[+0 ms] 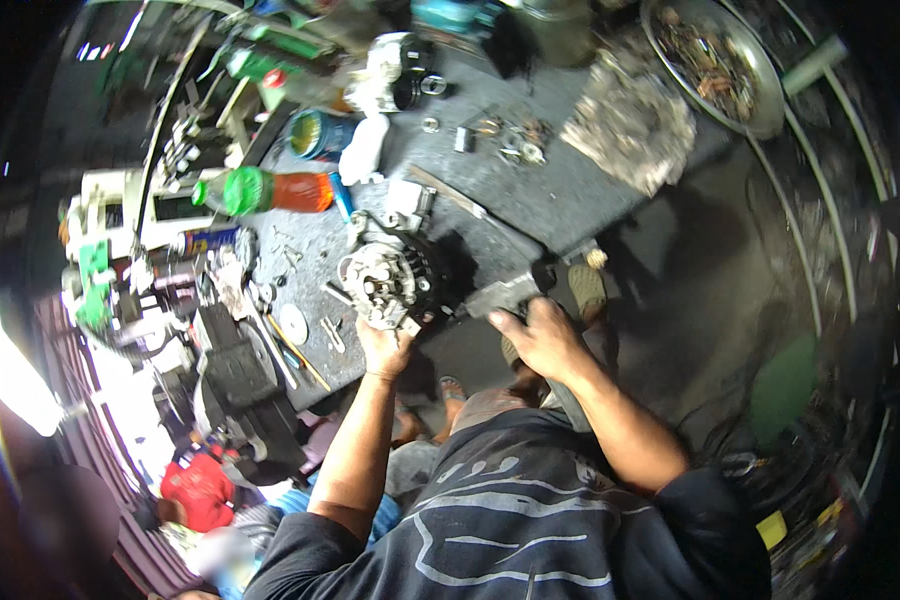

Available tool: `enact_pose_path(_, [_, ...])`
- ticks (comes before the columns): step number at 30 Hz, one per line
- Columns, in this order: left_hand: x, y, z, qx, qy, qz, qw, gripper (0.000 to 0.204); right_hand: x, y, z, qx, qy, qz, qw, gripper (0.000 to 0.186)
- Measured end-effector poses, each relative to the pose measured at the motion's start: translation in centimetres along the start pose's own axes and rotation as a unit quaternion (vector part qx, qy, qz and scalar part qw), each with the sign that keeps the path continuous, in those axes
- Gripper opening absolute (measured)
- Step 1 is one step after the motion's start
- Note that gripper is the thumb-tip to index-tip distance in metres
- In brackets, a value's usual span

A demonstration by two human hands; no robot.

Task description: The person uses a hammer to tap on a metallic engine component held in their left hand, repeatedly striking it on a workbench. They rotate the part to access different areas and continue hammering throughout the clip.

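My left hand [384, 346] grips the lower side of an alternator-like metal housing [381, 275] at the bench's front edge; my fingers are partly hidden by it. My right hand [538, 340] holds a dark grey metal tool or block [497, 295], its exact kind unclear, to the right of the housing. A long bar with a dark handle [470, 208] lies behind it. Beyond the housing are a pale metal piece [410, 200] and a blue-handled tool [341, 197]. Small parts and a pale disc [292, 325] lie to the left.
The dark bench [570, 215] also bears bottles of orange liquid [300, 191], a blue can [315, 133], another housing [390, 70], a rag [630, 125] and a metal bowl of small parts [712, 65]. Clutter and a person in red [200, 490] are at left; feet show below the bench.
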State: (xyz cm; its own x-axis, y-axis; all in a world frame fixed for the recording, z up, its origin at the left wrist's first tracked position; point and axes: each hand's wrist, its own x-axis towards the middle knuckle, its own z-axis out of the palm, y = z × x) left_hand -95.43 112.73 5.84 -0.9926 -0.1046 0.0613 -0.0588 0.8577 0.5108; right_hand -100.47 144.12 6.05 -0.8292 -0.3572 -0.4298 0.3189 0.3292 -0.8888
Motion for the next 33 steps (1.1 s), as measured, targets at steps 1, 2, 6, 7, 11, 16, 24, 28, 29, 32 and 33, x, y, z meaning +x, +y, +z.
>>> enact_pose_path(1, [0.8,1.4,-0.5,0.008,-0.019,-0.008,1.0,0.053,-0.5,-1.0,-1.1,-0.015,-0.003,-0.003,1.0,0.066])
enact_pose_path(2, [0.7,1.6,-0.5,-0.113,-0.014,-0.058,0.992,0.057,-1.1,-2.0,-2.1,-0.03,-0.007,-0.009,0.999,0.062])
enact_pose_path(6, [-0.1,2.2,-2.1,-0.187,-0.027,-0.204,0.961,0.08,-1.8,-6.8,-6.6,-0.073,-0.052,-0.097,0.991,0.043])
enact_pose_path(7, [-0.7,2.3,-2.2,-0.235,-0.006,-0.2,0.951,0.085,-1.6,-8.2,-7.7,-0.107,-0.062,-0.103,0.987,0.042])
enact_pose_path(11, [-2.6,3.2,-1.7,-0.601,0.066,-0.261,0.752,0.094,0.3,-14.8,-10.2,-0.221,-0.097,-0.13,0.962,0.047])
enact_pose_path(16, [0.2,5.4,-2.1,-0.472,0.035,-0.366,0.801,0.111,3.9,-20.8,-8.4,-0.351,-0.088,-0.172,0.916,0.059])
enact_pose_path(24, [2.1,5.0,-3.8,-0.394,-0.026,-0.378,0.838,0.113,8.1,-25.8,-2.8,-0.431,-0.138,-0.212,0.866,0.065])
enact_pose_path(28, [2.3,4.6,-3.6,-0.421,-0.023,-0.347,0.838,0.114,8.2,-26.4,-0.9,-0.48,-0.136,-0.177,0.849,0.063])
enact_pose_path(29, [2.1,4.7,-3.2,-0.42,-0.003,-0.347,0.839,0.114,8.3,-26.2,-0.6,-0.496,-0.135,-0.157,0.843,0.062])
enact_pose_path(32, [2.6,5.0,-4.3,-0.409,-0.024,-0.346,0.844,0.114,8.2,-26.0,-0.7,-0.479,-0.139,-0.168,0.85,0.062])
enact_pose_path(33, [2.5,4.8,-4.1,-0.406,-0.016,-0.342,0.848,0.113,8.0,-25.8,-0.7,-0.471,-0.131,-0.173,0.855,0.063])
